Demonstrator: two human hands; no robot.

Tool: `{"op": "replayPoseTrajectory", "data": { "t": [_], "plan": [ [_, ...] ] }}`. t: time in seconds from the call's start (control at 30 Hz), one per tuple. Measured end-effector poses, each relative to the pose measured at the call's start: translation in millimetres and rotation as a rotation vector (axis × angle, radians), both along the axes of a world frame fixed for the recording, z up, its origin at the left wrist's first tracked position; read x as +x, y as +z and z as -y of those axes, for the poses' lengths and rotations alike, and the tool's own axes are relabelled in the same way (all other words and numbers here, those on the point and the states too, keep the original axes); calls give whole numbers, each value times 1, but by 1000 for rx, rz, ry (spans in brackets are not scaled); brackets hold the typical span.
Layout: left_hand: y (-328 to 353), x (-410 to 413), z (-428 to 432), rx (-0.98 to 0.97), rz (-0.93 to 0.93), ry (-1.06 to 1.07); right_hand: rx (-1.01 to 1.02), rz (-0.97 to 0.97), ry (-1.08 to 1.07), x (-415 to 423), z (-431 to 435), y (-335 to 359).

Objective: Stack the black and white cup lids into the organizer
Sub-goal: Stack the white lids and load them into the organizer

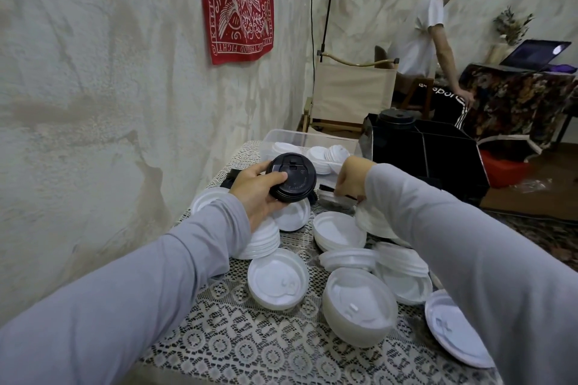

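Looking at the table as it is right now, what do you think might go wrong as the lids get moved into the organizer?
1. The left hand holds the black lids by the rim above loose white lids; a slip could scatter them.
2. The right hand reaches among tilted white stacks near the table's edge; a sleeve could knock some off.
3. The black organizer sits at the far corner, so leaning across may push the piles.

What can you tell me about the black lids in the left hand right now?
The black lids are a short nested stack of round, glossy plastic cup lids, the top one showing a sip flap and embossed rim text. The left hand grips the stack by its edge, tilted toward the camera, above the white lids on the table.
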State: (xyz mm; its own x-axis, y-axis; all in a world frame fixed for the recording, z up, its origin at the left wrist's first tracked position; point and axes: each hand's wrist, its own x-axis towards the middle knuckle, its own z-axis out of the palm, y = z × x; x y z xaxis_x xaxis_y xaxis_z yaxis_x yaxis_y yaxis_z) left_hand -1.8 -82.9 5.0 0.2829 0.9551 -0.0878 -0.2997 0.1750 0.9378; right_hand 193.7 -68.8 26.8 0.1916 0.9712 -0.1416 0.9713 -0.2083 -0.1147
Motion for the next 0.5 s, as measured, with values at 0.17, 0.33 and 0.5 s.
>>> {"op": "replayPoseTrajectory", "data": {
  "t": [0.17,0.33,0.5],
  "plan": [
    [5,0,4,-11,-2,0,57,-452,-62,12,14,10],
    [11,0,8,-3,-21,8,118,-495,-32,14,18,15],
    [15,-3,11,6,-45,38,335,-439,78,13,20,21]
  ]
}}
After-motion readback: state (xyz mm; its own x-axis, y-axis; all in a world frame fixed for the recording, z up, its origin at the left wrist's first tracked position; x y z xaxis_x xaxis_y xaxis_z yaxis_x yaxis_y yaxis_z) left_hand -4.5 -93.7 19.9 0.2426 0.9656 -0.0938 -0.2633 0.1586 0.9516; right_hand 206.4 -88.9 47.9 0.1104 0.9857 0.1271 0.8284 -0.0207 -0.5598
